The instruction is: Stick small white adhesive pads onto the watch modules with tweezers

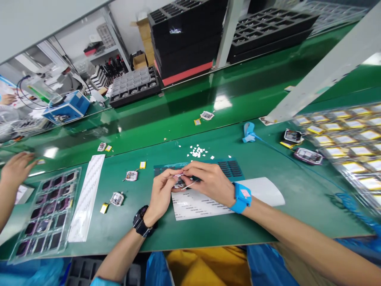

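In the middle of the bench, my left hand [160,194] is closed around a small watch case [179,183] with its electronics showing. My right hand [210,180] meets it from the other side, fingertips pinched at the case. A thin pale stick-like tool [189,185] juts from the right hand's fingers across the case; its far end is partly hidden. Beneath both hands lie a printed white backing sheet [193,208], curled at the right, and a dark green sheet with black strips [230,168]. Small white pieces [197,151] are scattered just beyond.
Open watch cases with yellow batteries lie to the left [117,198] and at right [308,156]. A battery tray [336,151] fills the right side. At left are a clear tray of dark screens [20,234] and another person's hand [16,169]. A slanted white post [315,75] crosses the right.
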The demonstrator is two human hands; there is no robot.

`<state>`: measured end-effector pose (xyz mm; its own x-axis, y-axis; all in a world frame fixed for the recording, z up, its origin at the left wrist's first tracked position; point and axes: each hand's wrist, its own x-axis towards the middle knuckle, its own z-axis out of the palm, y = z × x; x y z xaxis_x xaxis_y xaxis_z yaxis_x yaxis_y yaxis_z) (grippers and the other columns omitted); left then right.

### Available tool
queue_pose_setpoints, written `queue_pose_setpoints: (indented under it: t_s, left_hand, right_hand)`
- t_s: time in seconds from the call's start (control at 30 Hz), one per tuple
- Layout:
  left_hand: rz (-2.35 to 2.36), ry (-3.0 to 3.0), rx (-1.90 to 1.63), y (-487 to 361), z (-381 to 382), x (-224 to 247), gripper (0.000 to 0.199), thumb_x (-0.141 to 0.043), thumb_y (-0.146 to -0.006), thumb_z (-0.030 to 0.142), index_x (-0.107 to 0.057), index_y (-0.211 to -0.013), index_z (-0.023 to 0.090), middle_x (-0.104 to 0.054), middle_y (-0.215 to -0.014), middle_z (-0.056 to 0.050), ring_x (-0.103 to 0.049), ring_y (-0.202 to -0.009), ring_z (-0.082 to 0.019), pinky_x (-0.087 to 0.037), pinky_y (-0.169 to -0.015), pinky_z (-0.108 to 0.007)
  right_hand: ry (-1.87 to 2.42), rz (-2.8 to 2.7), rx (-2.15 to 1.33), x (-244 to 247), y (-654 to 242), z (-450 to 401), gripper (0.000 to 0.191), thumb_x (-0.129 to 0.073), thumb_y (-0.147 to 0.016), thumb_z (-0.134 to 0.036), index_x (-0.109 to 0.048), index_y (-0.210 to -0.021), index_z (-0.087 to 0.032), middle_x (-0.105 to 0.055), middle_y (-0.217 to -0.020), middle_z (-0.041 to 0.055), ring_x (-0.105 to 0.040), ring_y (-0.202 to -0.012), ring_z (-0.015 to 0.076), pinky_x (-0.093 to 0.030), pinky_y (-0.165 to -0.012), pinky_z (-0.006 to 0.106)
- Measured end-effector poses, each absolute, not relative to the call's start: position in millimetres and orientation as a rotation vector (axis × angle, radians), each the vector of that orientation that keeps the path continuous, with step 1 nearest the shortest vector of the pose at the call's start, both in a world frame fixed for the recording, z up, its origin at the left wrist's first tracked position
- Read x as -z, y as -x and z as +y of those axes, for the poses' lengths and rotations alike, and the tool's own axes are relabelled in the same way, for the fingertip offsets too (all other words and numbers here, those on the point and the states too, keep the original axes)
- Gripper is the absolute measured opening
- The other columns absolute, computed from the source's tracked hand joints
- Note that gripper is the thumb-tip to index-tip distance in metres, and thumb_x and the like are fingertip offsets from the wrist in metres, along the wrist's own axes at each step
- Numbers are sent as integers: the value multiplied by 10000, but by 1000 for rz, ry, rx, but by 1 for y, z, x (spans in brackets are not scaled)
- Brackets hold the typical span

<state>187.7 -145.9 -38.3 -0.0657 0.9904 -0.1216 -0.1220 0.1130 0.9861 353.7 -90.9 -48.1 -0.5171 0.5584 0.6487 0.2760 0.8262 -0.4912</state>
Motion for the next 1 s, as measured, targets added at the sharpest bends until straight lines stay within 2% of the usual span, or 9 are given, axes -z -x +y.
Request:
queue_pose_setpoints:
  t_s: [0.1, 0.2, 0.27, 0.33, 0.47, 0.57, 0.67, 0.83, 1.0]
  left_hand:
    - [1206, -1018, -1231, -188, -147, 39, 221, -680, -800, 325, -747, -920, 153, -757, -835, -42, -685, -716, -161, -593, -591, -250]
    - [1190, -1080, -1214, -187, -146, 37, 281, -715, -803, 339, -721, -1016, 156, -773, -915, -57, -702, -768, -168, -605, -663, -272]
    - [1244, -1196, -1200, -186, -144, 36, 354, -700, -835, 349, -684, -1146, 180, -770, -1042, -77, -717, -865, -194, -610, -725, -302]
    - [1425, -1439, -1181, -183, -142, 34, 322, -645, -889, 328, -672, -1187, 209, -756, -1116, -86, -708, -940, -218, -594, -794, -339]
    - [1902, -1837, -1160, -175, -140, 33, 168, -535, -948, 276, -675, -1012, 209, -753, -987, -96, -684, -923, -250, -533, -851, -396]
    - [1827, -1587, -1207, -172, -140, 34, 216, -462, -987, 398, -544, -1044, 207, -726, -902, -71, -695, -701, -199, -543, -682, -335]
    - [1462, -1154, -1154, -175, -141, 37, 387, -466, -940, 595, -437, -1048, 225, -695, -825, -16, -698, -584, -165, -548, -575, -286]
    - [1306, -929, -997, -187, -144, 47, 558, -636, -773, 697, -425, -985, 226, -653, -718, 33, -739, -688, -187, -591, -716, -331]
    - [1349, -957, -988, -193, -147, 55, 492, -625, -814, 650, -439, -988, 230, -640, -721, 38, -721, -713, -185, -585, -764, -368]
  right_hand:
    - [544, -2184, -286, 52, -354, -89, 235, -492, -1005, -194, -674, -859, -162, -718, -885, 81, -693, -759, 164, -572, -658, 268]
    - [507, -2123, -315, 47, -355, -86, 251, -493, -1024, -243, -687, -886, -161, -733, -928, 87, -706, -804, 170, -584, -696, 276]
    - [574, -2037, -464, 40, -357, -83, 355, -451, -1048, -365, -700, -884, -172, -739, -962, 91, -707, -839, 182, -585, -756, 306]
    - [708, -1930, -713, 33, -362, -79, 547, -341, -1050, -533, -702, -830, -184, -736, -935, 89, -698, -802, 187, -577, -753, 327]
    - [869, -1836, -1224, 29, -375, -77, 810, -168, -955, -769, -640, -640, -192, -665, -724, 65, -619, -622, 156, -524, -609, 299]
    - [883, -1859, -1487, 37, -382, -87, 716, -400, -875, -820, -678, -727, -178, -673, -768, 63, -633, -631, 160, -517, -600, 298]
    - [910, -1836, -1602, 50, -385, -99, 524, -688, -772, -692, -696, -857, -175, -705, -848, 70, -685, -801, 219, -529, -691, 322]
    - [1003, -1823, -1595, 63, -387, -106, 333, -680, -797, -523, -662, -793, -191, -672, -738, 29, -645, -727, 202, -482, -659, 316]
    - [950, -1932, -1611, 59, -389, -99, 281, -648, -810, -469, -642, -778, -190, -663, -761, 31, -619, -737, 193, -456, -674, 307]
